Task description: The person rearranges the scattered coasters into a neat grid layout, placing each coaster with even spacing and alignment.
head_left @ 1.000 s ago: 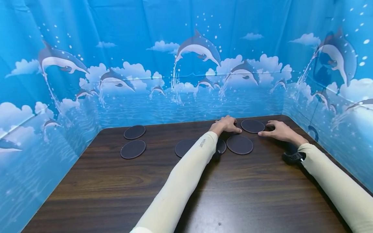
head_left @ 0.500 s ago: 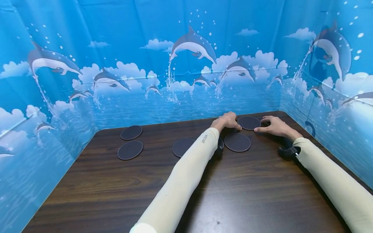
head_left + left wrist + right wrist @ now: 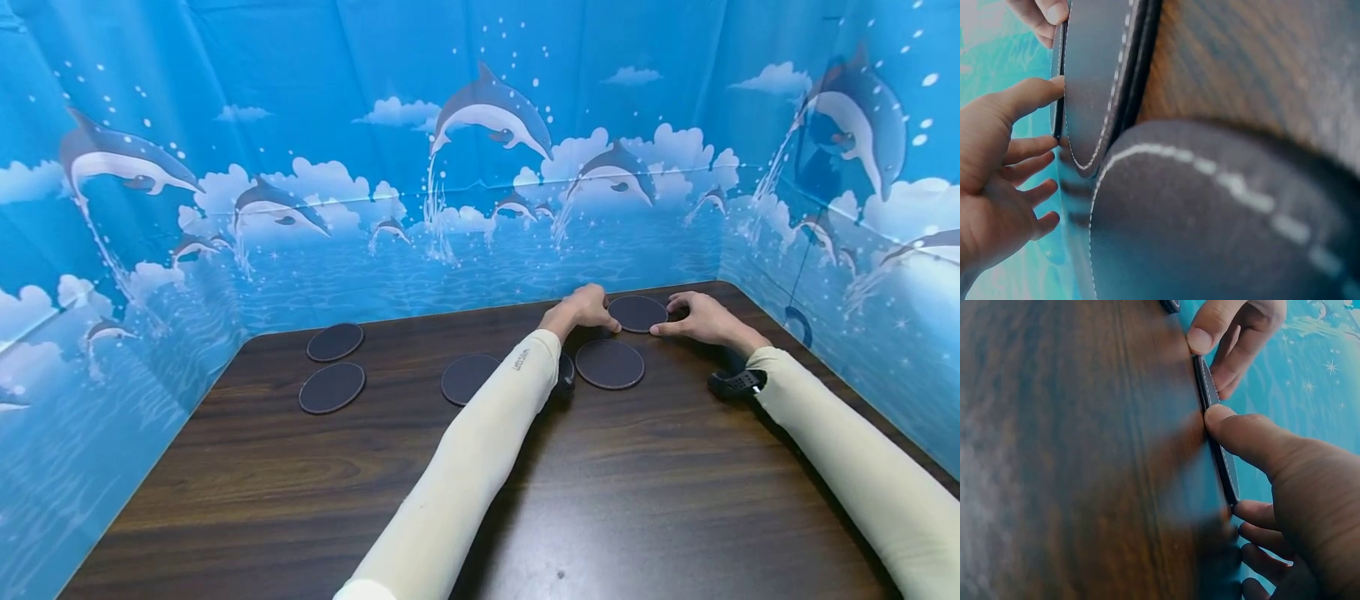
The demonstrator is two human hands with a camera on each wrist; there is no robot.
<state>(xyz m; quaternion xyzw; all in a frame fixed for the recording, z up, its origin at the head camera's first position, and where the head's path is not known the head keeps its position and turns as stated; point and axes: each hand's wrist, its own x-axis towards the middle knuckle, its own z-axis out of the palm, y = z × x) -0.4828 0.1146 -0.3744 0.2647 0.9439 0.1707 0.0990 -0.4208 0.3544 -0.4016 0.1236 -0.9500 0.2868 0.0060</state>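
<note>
We see the left hand [image 3: 581,308] and the right hand [image 3: 701,320] at opposite sides of the far disc [image 3: 637,314], each pinching its rim between thumb and forefinger, the other fingers slightly spread. It lies near the back edge of the desk [image 3: 300,500], behind the stitched disc [image 3: 610,364] (we spot more discs [image 3: 332,387] leftward).

Dark brown, wood-grained bench [image 3: 247,483] with rounded far corners. Around its far, left and right sides, bright blue hanging fabric [image 3: 337,75], creased and softly folded. Printed there, leaping dolphins [image 3: 495,108], white clouds [image 3: 393,111] and rippled water [image 3: 322,283]. Just beyond the bench's right edge, low down, dark curved shape [image 3: 806,327], too unclear to name. Across the bench's near part, pale glare [image 3: 551,492].
</note>
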